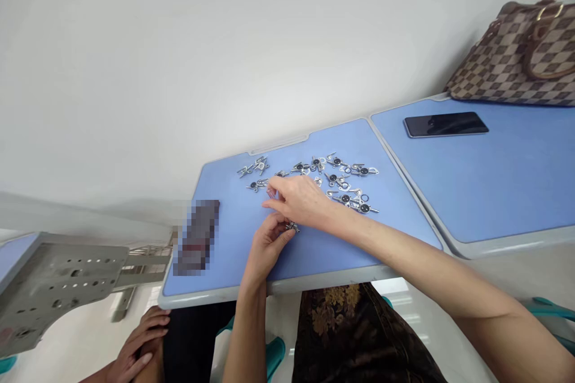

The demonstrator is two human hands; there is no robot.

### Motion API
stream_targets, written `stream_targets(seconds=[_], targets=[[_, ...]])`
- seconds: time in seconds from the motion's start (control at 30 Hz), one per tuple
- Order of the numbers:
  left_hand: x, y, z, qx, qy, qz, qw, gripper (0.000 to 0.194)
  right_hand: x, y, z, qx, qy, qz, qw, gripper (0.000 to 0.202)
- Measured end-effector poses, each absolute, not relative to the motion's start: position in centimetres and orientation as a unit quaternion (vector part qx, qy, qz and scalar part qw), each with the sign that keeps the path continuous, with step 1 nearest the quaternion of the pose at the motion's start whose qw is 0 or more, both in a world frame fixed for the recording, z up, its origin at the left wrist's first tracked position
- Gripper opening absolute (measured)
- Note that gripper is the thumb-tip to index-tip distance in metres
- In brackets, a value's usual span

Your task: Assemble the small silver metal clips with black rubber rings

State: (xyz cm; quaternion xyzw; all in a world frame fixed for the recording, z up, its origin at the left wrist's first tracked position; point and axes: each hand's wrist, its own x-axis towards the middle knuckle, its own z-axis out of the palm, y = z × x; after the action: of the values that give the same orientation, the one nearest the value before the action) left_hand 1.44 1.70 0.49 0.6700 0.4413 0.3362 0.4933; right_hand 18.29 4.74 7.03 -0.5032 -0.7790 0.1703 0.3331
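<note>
My left hand (266,245) is closed around a small silver metal piece (291,227), which shows between its thumb and fingers above the blue tabletop. Just above it, my right hand (296,196) has its fingers curled in, pointing left; whatever is between the fingertips is too small to make out. Around and beyond the right hand lie several small silver metal assemblies with black round centres (345,198), along with thin dark rings (365,198). A little group of bare silver metal pieces (254,166) rests at the far left. The right hand and forearm hide some of the parts.
A pixelated dark object (197,239) lies at the left of the blue table (233,263). On the adjoining table (485,185) are a black phone (447,124) and a checkered handbag (521,60). Another person's hands (141,341) rest below the left edge. A white wall stands behind.
</note>
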Motion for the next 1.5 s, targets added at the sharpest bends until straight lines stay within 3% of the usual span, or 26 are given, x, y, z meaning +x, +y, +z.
stream_targets(seconds=[0.17,0.37,0.57,0.7,0.83,1.07,1.27,1.5], targets=[[1.4,1.4,0.1,0.7,0.437,0.343,0.45,0.021,18.0,4.5,6.8,-0.505,-0.792,0.147,0.312,0.02],[2.1,1.0,0.8,0.782,0.449,0.315,0.296,0.009,17.7,3.9,7.1,-0.507,-0.807,0.127,0.273,0.019],[3.0,1.0,0.6,0.821,0.443,0.308,0.187,0.018,18.4,3.6,6.7,-0.508,-0.809,0.123,0.269,0.017],[3.5,1.0,0.5,0.834,0.442,0.296,0.146,0.015,19.4,3.8,6.2,-0.514,-0.791,0.151,0.296,0.014],[3.6,0.9,0.6,0.836,0.441,0.294,0.141,0.014,20.5,3.8,6.3,-0.458,-0.802,0.196,0.329,0.006],[3.6,1.0,0.4,0.831,0.444,0.31,0.126,0.011,20.8,3.7,5.6,-0.333,-0.835,0.243,0.365,0.011],[3.6,1.0,0.5,0.832,0.439,0.308,0.146,0.016,20.9,3.5,3.9,-0.375,-0.774,0.257,0.441,0.011],[3.2,1.1,0.5,0.828,0.441,0.312,0.154,0.014,20.3,3.4,3.4,-0.404,-0.751,0.247,0.461,0.01]])
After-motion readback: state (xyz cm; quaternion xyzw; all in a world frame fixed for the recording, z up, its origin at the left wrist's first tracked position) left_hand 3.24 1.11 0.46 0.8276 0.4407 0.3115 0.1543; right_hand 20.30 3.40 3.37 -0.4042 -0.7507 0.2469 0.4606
